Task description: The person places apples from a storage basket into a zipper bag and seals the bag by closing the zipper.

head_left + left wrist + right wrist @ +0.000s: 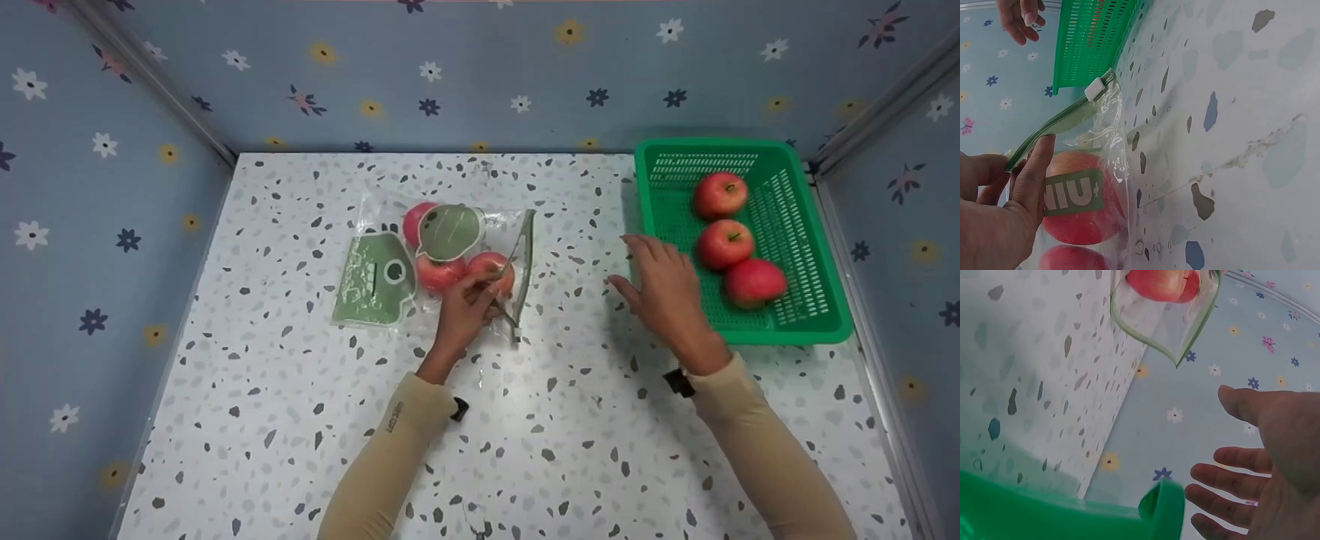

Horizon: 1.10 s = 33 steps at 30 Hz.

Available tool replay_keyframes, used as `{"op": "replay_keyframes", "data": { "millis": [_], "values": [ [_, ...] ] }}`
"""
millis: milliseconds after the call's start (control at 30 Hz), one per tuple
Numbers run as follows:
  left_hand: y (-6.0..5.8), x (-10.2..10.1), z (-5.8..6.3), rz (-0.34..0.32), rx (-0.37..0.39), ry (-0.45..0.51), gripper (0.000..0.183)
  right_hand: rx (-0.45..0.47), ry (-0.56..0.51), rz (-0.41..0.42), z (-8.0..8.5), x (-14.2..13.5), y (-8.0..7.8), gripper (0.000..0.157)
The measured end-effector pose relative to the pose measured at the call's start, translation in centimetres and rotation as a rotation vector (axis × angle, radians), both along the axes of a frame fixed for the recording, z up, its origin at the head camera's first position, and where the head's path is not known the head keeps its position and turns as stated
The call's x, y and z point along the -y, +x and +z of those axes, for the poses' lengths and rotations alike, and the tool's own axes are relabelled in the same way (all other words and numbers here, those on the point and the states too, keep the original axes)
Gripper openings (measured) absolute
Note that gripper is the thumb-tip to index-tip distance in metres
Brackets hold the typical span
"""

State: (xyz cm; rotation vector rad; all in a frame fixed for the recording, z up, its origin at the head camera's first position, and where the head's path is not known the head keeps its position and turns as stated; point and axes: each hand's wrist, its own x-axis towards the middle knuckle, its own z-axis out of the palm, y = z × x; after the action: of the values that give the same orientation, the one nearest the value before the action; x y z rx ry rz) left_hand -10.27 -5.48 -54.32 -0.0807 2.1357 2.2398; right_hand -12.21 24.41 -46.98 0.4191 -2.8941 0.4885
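Observation:
A clear zip bag (pixel 379 281) with green printing lies on the speckled table, several red apples (pixel 440 274) inside it. My left hand (pixel 463 311) pinches the bag's green-edged opening between thumb and fingers; the left wrist view shows the white slider (pixel 1095 89) at one end of that zip edge. The mouth of the bag gapes in the right wrist view, an apple (pixel 1159 282) visible within. My right hand (pixel 664 292) hovers at the left rim of the green basket (pixel 814 336), its fingers extended and holding nothing.
Inside the basket, at the table's right, sit three apples (pixel 724 244). Flower-patterned walls (pixel 480 82) stand behind the table (pixel 570 465) and along both sides. The basket's raised rim is close under the right hand.

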Motion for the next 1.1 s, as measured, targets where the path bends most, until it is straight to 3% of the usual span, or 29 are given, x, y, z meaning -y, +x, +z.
{"op": "replay_keyframes", "data": {
  "millis": [533,1100],
  "values": [
    [0.2,0.1,0.0,-0.005,0.004,0.003,0.023,0.013,-0.059,-0.084,0.1,-6.0,0.8,0.059],
    [0.1,0.3,-0.2,-0.005,0.023,-0.031,0.025,0.028,0.004,-0.189,-0.9,-11.9,1.1,0.059]
  ]
}}
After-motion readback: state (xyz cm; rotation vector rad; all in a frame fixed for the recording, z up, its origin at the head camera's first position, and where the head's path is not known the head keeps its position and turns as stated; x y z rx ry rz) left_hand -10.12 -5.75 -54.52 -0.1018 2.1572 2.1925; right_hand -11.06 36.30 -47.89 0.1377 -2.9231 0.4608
